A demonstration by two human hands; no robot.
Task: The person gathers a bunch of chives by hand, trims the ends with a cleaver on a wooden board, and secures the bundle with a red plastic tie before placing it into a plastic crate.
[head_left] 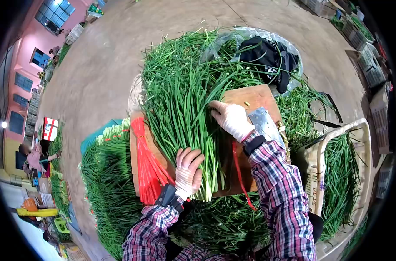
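Head cam shot, so we'll go through it. Writing first: the only print we can find is some dark lettering on the side of the cream plastic basket [314, 172], and it's way too small to read.

Counts: one bunch of chives [180, 100] on the wooden worktop [259, 98], and one sheaf of red ties [146, 167] just left of it. There's also one loose red tie [238, 167] on the right, one metal blade [264, 124] by the right wrist, and two white-gloved hands.

The bunch lies lengthwise away from us, cut ends toward our body, tips fanning out at the far end. Left hand [188, 172] has its grip wrapped tight round the bunch near the cut ends. Right hand [230, 118] sits on the bunch's right edge further up, fingers curled into the leaves. We can't tell if that grip actually holds anything.
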